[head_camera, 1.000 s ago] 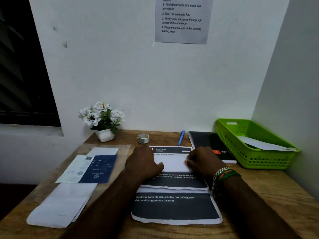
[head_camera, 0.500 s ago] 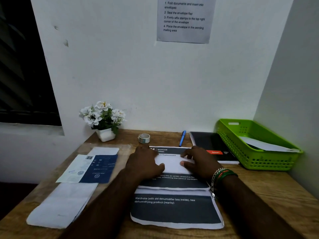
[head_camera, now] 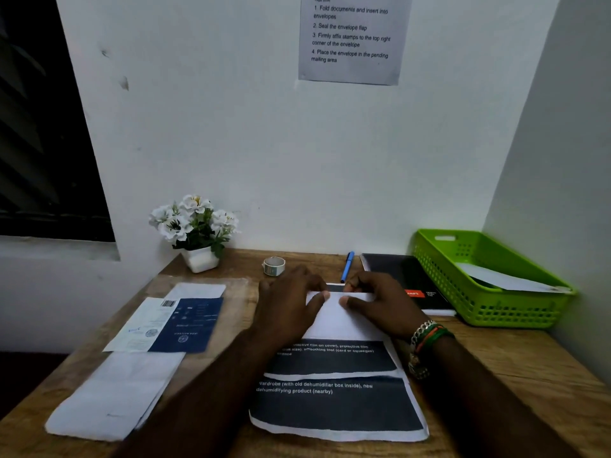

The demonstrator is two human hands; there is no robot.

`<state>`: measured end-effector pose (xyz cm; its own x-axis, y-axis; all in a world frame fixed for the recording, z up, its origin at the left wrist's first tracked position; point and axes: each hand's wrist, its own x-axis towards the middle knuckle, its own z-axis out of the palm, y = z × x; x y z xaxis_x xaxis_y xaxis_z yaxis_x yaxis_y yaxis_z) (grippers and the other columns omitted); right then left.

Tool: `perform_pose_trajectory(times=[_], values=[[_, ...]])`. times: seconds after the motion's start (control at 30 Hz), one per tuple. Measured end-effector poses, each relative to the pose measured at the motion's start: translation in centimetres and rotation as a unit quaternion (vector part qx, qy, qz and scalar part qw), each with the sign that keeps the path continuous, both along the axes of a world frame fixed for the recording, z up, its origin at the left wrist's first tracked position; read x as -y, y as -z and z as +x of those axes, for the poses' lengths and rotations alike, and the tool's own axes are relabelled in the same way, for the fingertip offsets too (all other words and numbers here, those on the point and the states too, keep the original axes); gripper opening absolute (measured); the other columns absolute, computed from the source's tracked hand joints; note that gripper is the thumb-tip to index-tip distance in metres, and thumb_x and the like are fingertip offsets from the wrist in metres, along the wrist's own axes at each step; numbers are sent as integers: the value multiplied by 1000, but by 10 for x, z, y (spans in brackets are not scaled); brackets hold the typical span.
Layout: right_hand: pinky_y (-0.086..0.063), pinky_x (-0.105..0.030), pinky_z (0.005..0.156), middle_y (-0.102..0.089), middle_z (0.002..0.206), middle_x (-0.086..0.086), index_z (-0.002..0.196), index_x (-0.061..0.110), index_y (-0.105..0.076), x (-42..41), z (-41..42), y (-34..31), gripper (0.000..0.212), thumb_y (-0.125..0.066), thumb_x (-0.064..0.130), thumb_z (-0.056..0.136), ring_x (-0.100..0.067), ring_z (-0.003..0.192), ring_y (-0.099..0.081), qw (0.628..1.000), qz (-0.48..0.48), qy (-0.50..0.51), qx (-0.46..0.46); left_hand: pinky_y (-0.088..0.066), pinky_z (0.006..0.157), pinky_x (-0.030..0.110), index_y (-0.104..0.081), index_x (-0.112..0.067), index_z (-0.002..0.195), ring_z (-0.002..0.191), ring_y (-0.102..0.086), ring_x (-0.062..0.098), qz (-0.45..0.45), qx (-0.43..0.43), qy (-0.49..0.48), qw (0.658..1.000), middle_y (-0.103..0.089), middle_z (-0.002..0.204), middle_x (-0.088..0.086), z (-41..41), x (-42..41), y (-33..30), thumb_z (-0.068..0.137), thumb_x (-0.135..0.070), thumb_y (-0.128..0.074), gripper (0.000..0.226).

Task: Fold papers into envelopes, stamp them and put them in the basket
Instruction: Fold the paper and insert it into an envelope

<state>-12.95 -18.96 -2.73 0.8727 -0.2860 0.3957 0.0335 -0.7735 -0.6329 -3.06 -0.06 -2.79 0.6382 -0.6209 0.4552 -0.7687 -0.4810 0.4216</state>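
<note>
On the wooden desk lies a dark printed sheet (head_camera: 334, 358) whose near part is folded over, white back (head_camera: 344, 320) upward. My left hand (head_camera: 287, 302) and my right hand (head_camera: 380, 302) pinch the far edge of this fold, thumbs on the white side, fingers over the edge. A second dark printed sheet (head_camera: 337, 408) lies under it, nearer to me. White envelopes (head_camera: 112, 395) are stacked at the left front. The green basket (head_camera: 489, 312) stands at the right, with one white envelope (head_camera: 506, 280) in it. A small roll of stamps (head_camera: 273, 266) sits behind my left hand.
A blue and white leaflet (head_camera: 172, 322) lies left of the hands. A blue pen (head_camera: 347, 266) and a black notebook (head_camera: 396, 269) lie at the back right. A white flower pot (head_camera: 198, 226) stands at the back left. An instruction sheet (head_camera: 350, 38) hangs on the wall.
Both hands have slid away from me to the sheet's far edge. The white folded flap now reaches farther and covers most of the printed header.
</note>
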Motion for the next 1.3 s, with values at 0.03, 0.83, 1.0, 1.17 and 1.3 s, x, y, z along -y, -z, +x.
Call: perform_pose_trajectory(times=[0.03, 0.83, 1.0, 1.17, 1.3], values=[[-50, -27, 85, -72, 85, 12, 77, 29, -68, 1, 0, 0, 15, -81, 23, 82, -4, 87, -66, 1000, 13, -3, 6, -30, 98, 41, -65, -40, 105, 115, -54, 6, -8, -10, -4, 1000, -61, 114, -21, 0, -1, -1, 99, -47, -57, 12], [-54, -36, 66, -73, 70, -8, 76, 14, -78, 44, -18, -1, 10, -80, 12, 85, -13, 65, -63, 988, 138, 69, 8, -45, 80, 30, -74, -31, 83, 85, -60, 2, -124, -139, -25, 982, -72, 97, -17, 51, -33, 12, 90, -29, -77, 8], [-54, -25, 64, -74, 69, 1, 81, 18, -78, 40, -22, -9, 8, -86, 19, 80, -6, 64, -64, 991, 124, 36, 32, -45, 76, 27, -73, -24, 87, 91, -62, -2, -174, -112, 8, 978, -72, 93, -15, 43, -33, 5, 91, -19, -76, 7], [-48, -25, 62, -75, 76, 1, 81, 21, -77, 30, -25, -18, 18, -92, 26, 72, -7, 67, -60, 999, 43, -4, 29, -42, 72, 17, -72, -28, 84, 90, -60, -11, -163, -106, 25, 981, -70, 88, -18, 34, -38, -5, 89, -24, -79, 9], [-45, -21, 61, -71, 70, 8, 75, 21, -75, 27, -29, -24, 16, -91, 20, 73, -5, 65, -57, 999, 11, -38, 36, -50, 70, 20, -72, -28, 78, 84, -65, -3, -136, -113, 51, 983, -72, 83, -13, 31, -41, -10, 78, -39, -87, 19]])
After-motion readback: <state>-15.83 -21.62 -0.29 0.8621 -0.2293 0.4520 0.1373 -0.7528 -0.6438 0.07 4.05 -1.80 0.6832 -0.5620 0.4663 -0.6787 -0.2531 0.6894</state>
